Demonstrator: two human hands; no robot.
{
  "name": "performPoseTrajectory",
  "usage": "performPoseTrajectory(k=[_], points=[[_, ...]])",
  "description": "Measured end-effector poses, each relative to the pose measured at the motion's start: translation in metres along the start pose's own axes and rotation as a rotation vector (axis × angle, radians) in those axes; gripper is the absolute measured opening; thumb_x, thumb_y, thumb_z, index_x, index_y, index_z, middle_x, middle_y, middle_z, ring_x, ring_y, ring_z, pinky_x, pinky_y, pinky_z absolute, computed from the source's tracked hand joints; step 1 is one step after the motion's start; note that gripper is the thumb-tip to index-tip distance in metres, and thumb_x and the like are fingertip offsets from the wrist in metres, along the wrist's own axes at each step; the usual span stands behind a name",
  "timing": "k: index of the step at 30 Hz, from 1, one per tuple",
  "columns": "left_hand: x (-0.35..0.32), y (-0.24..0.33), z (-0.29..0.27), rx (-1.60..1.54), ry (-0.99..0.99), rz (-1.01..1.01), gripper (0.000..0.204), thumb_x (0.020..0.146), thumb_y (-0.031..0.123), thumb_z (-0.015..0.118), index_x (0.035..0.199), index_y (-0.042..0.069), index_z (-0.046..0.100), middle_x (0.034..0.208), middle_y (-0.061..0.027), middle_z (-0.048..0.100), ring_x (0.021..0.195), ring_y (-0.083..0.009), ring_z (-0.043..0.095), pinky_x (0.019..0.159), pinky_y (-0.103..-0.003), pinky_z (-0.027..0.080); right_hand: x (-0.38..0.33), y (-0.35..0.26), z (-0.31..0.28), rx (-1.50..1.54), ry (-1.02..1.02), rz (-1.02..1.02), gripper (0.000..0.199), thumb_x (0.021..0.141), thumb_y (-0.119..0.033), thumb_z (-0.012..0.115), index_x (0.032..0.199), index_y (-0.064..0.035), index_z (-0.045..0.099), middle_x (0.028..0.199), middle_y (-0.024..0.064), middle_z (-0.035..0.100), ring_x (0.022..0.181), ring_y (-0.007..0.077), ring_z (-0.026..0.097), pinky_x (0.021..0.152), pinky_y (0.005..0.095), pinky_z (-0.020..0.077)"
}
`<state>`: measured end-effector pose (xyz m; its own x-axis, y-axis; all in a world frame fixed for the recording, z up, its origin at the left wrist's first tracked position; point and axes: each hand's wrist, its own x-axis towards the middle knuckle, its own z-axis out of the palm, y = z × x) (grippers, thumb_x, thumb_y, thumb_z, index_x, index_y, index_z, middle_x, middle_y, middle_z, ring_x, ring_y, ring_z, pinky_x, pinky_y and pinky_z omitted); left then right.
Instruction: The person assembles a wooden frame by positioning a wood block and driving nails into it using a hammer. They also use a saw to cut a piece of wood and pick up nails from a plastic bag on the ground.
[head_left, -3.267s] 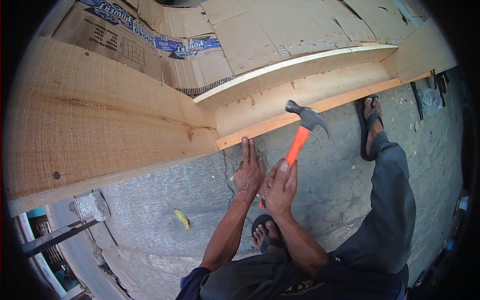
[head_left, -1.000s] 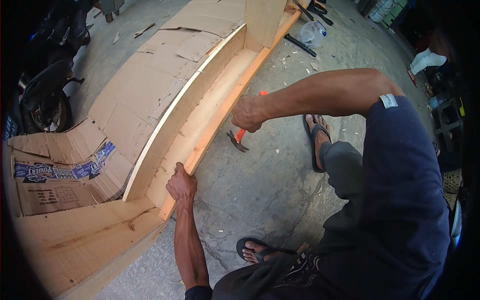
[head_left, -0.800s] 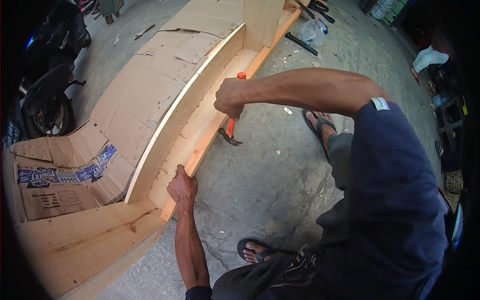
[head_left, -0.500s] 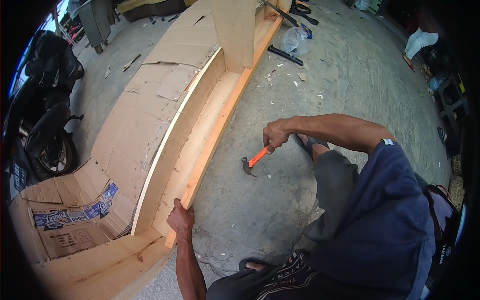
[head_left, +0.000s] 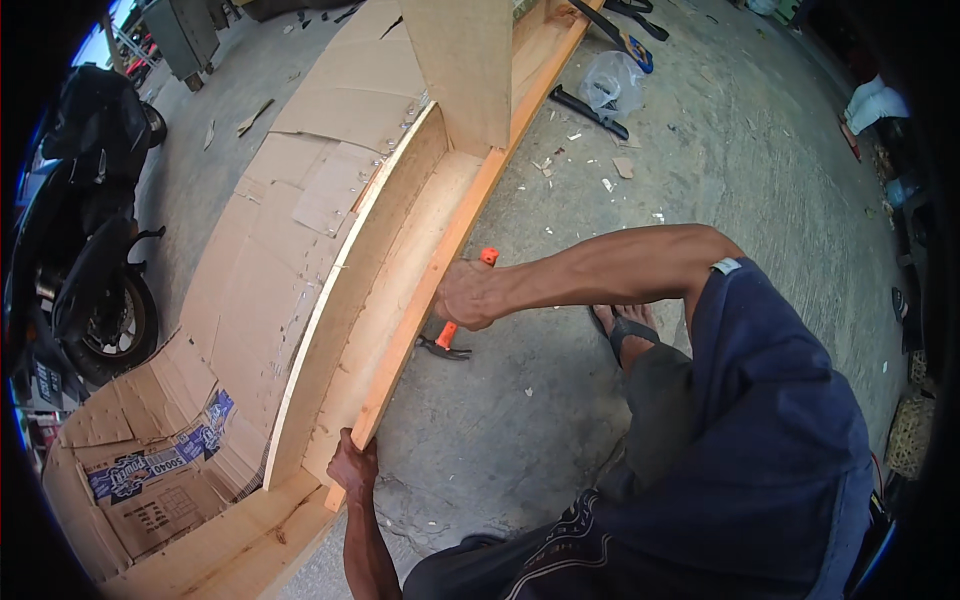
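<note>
- The right hand [head_left: 468,294] is a closed fist around the hammer [head_left: 447,334], up beside the outer edge of the wooden strip [head_left: 422,303]; whether the knuckles touch the wood, I cannot tell.
- The right forearm [head_left: 600,268] runs almost level from a sharply bent elbow, the upper arm covered by a dark blue sleeve [head_left: 765,345].
- The left hand [head_left: 352,466] is curled around the strip near its lower end — the forearm rises steeply from the lower edge.
- The hammer slants, its orange butt up and to the right above the fist, its dark head down and to the left below it; the claw points right, over the concrete floor [head_left: 560,430].
- The strip's long axis runs from lower left to upper right, past the foot of an upright board [head_left: 462,75], with a long pale board [head_left: 360,275] alongside.
- The cardboard [head_left: 150,510] at lower left bears a blue printed band with large lettering, plus smaller dark lines of text and a grid drawing.
- The shirt front [head_left: 565,540] shows pale lettering and curved lines — the sleeve has a small white tag [head_left: 727,266].
</note>
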<state>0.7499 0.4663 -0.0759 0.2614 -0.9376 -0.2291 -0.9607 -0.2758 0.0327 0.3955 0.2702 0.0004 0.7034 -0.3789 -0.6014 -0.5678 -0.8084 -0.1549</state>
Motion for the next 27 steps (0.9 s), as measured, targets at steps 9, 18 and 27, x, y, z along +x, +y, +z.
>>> performPoseTrajectory(k=[9,18,27], points=[[-0.001,0.000,0.001,-0.029,0.103,0.020,0.041,0.078,0.031,0.080,0.106,0.014,0.057,0.091,-0.0125,0.072,0.078,-0.0380,0.070,0.068,-0.050,0.053,0.006,0.013,-0.027,-0.075,0.228,0.068,0.024,0.080,-0.026,0.073,0.088,-0.0031,0.074,0.084,0.0120,0.073,0.085,0.0274,0.071,0.070,0.0420,0.0543],[-0.004,0.001,0.003,-0.003,0.102,0.026,0.045,0.076,0.032,0.083,0.106,0.012,0.056,0.092,-0.0135,0.072,0.081,-0.0382,0.071,0.070,-0.051,0.053,-0.045,0.036,0.040,0.389,0.156,0.209,0.039,0.084,-0.038,0.066,0.108,-0.0084,0.075,0.101,0.0168,0.074,0.100,0.0348,0.070,0.087,0.0466,0.0540],[-0.004,0.011,-0.007,0.068,-0.072,-0.148,0.055,0.078,0.029,0.082,0.115,0.011,0.047,0.102,-0.0193,0.069,0.092,-0.0427,0.068,0.077,-0.053,0.054,-0.148,0.237,0.116,0.798,1.014,0.567,0.032,0.092,-0.021,0.059,0.115,-0.0010,0.068,0.113,0.0230,0.066,0.106,0.0404,0.063,0.096,0.0465,0.0485]])
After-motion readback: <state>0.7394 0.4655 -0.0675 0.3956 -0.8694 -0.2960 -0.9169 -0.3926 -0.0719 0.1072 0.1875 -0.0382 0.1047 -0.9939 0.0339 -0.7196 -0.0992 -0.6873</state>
